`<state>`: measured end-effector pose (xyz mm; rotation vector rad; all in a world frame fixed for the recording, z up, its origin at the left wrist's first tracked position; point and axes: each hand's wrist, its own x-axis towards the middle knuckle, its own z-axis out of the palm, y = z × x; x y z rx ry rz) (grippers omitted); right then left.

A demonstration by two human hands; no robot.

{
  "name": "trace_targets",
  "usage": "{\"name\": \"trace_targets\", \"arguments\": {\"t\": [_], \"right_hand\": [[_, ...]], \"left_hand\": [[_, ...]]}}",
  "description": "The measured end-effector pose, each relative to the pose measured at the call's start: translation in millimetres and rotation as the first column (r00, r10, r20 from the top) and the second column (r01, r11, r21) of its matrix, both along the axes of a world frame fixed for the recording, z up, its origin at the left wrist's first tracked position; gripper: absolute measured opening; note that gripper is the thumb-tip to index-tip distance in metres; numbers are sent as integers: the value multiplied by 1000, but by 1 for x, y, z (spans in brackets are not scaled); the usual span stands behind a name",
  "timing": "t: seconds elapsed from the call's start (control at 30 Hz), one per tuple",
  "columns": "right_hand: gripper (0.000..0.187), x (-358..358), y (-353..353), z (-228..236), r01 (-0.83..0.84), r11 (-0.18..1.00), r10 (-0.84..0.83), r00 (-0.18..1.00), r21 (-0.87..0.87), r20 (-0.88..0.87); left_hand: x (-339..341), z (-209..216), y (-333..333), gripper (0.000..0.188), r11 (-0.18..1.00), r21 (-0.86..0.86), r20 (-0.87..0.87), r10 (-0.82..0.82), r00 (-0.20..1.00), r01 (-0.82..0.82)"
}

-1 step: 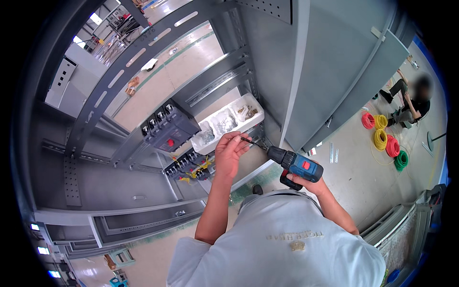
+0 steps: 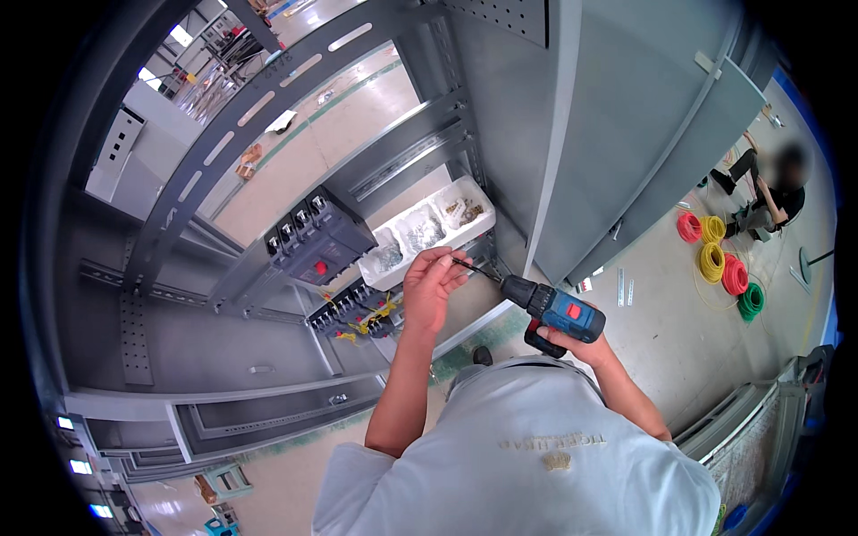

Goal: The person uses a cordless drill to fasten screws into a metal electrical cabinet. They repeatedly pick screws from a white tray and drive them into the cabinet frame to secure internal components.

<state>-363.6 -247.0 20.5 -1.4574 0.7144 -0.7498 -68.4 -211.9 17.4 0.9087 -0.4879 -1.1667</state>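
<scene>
Drill [image 2: 572, 314], blue and black, sits clamped in the worker's right hand [image 2: 576, 344], on the near side of the white tray [image 2: 478, 225]. Closer to that tray, I see the left hand [image 2: 433, 290] pinching the tip of the slim dark bit [image 2: 481, 271]. Left of the tray stands a dark breaker [image 2: 323, 241]; well right of it, someone sits near coloured wire coils [image 2: 711, 261].

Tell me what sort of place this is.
Likely a workshop or factory floor for electrical cabinets: a grey metal cabinet with a breaker-like unit inside, coloured wire coils on the floor, and a blue power drill.
</scene>
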Motion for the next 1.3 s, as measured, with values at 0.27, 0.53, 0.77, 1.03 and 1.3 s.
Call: {"name": "trace_targets", "arguments": {"t": [0.27,0.53,0.77,1.03,1.3], "right_hand": [[30,-1,-1,-12,32,990,-37,999,139,34],[31,22,-1,-8,37,957,-77,989,288,127],[29,50,-14,-1,26,969,-68,984,246,163],[27,81,-27,-3,61,972,-112,970,228,215],[27,103,-35,1,71,978,-113,971,198,209]], "left_hand": [[2,5,-11,18,999,-4,129,-41,991,42],[-6,16,-31,19,996,-79,-13,38,999,-39],[0,21,-44,16,992,-97,-130,64,989,-77],[23,26,-59,37,993,35,-84,117,990,-115],[87,25,-113,80,935,182,-50,319,947,-305]]}}
